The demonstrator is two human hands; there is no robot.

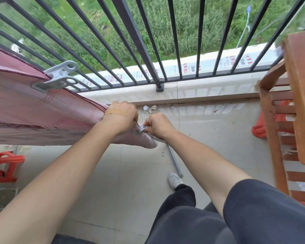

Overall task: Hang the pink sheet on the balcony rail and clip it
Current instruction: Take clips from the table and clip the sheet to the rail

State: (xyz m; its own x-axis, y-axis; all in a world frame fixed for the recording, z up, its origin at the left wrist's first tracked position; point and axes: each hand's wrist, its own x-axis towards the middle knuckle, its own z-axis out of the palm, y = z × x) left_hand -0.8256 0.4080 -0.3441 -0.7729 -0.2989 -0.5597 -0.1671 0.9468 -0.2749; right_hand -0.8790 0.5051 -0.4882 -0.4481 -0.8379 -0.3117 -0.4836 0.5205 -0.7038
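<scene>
Bare forearms reach out: left hand [121, 114] bunches the pink sheet [42, 111], right hand [158, 125] pinches a grey clip [142, 129]. Thick folds could slip free.

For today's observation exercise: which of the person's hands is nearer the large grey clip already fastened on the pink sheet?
Left. The left hand grips the pink sheet below and right of the large grey clip. The right hand, pinching a small clip, lies farther right.
</scene>
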